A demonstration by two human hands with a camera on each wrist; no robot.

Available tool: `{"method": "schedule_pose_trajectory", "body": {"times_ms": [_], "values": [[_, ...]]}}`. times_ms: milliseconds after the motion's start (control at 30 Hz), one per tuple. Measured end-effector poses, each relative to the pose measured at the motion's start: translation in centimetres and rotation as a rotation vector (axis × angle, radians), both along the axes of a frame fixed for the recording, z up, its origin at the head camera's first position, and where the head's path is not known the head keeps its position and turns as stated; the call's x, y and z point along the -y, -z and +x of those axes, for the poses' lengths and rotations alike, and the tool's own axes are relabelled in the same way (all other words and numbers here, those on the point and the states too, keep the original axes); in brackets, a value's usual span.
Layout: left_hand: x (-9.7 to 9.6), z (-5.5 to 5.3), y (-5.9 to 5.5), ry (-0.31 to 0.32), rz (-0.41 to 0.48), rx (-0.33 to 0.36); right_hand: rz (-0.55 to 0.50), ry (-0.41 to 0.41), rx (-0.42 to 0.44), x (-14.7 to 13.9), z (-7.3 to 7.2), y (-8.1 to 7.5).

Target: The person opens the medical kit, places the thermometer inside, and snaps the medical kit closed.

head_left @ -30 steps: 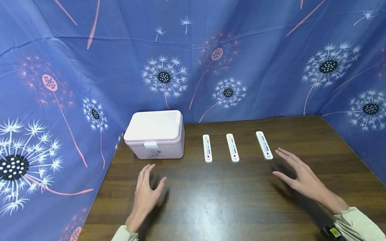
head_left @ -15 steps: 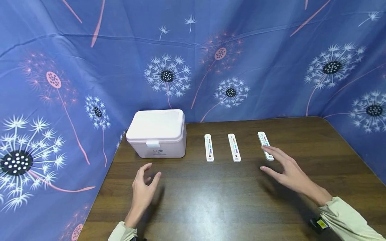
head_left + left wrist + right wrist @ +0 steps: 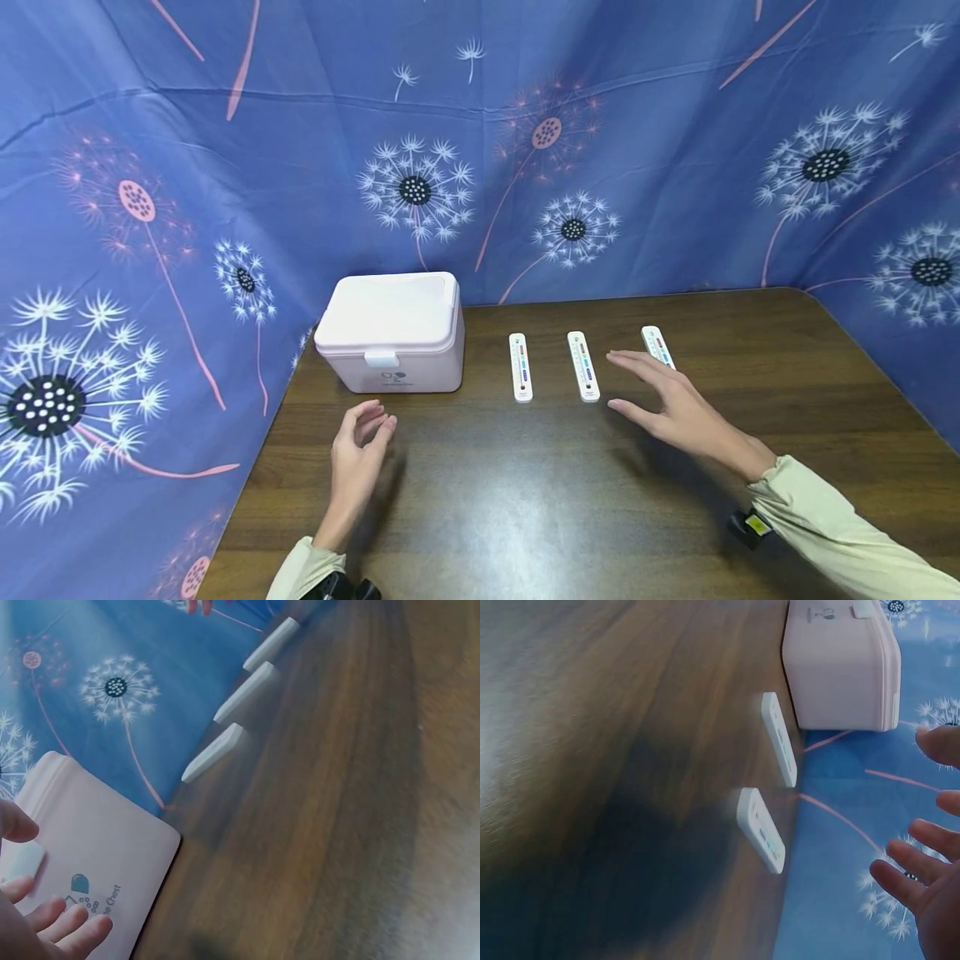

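Three slim white thermometers lie apart in a row on the table: a left thermometer (image 3: 521, 367), a middle thermometer (image 3: 582, 367) and a right thermometer (image 3: 657, 345). My right hand (image 3: 678, 410) hovers with fingers spread, just right of the middle one, and hides the lower end of the right one. In the right wrist view that hand (image 3: 926, 877) holds nothing. My left hand (image 3: 358, 458) is in front of the pale pink lidded box (image 3: 397, 333), its fingers loosely bent and nothing in them. The box's lid is closed, with a white latch (image 3: 381, 358) in front.
A blue cloth (image 3: 495, 167) with dandelion prints hangs behind and beside the brown wooden table (image 3: 480, 500). Both wrists carry small black devices under pale green sleeves (image 3: 840, 517).
My right hand has moved left, from beside the right thermometer across it toward the middle one. The left hand's fingers have drawn closer to its thumb. Box and thermometers stay put.
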State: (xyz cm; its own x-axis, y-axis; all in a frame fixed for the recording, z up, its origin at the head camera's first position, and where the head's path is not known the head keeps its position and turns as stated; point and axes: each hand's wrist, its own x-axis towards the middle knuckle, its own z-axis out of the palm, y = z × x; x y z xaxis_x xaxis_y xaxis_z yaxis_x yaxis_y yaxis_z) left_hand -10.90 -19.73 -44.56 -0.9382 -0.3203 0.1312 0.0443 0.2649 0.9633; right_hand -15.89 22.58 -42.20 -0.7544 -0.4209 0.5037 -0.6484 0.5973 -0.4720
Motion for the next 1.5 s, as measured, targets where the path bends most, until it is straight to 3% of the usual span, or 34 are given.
{"method": "schedule_pose_trajectory", "body": {"times_ms": [167,433,667,733,767,933,1133,1267,1500], "values": [[-0.1,-0.8,-0.2,0.019,0.117,0.001,0.001,-0.014,0.023,1.0,-0.6,-0.2],[0.1,-1.7,-0.6,0.001,0.227,0.010,-0.011,-0.060,0.035,2.6,-1.5,-0.5],[0.5,-2.5,0.3,0.055,0.382,-0.096,-0.036,-0.123,-0.002,3.9,-2.4,-0.7],[0.6,-2.7,0.2,0.053,0.398,-0.089,-0.048,-0.135,-0.010,4.3,-2.6,-0.8],[0.4,-2.5,-0.4,0.029,0.386,-0.057,-0.052,-0.137,-0.014,4.5,-2.8,-0.8],[0.4,-3.2,-0.9,-0.003,0.400,0.036,-0.056,-0.161,-0.006,5.5,-3.4,-1.0],[0.7,-3.9,-1.1,0.005,0.429,0.017,-0.051,-0.193,0.039,6.7,-4.1,-1.4],[0.7,-4.4,-1.7,0.000,0.464,0.051,-0.056,-0.198,0.042,7.5,-4.6,-1.4],[0.5,-5.0,-2.2,-0.038,0.519,0.046,-0.029,-0.215,0.051,9.1,-5.3,-1.7]]}}
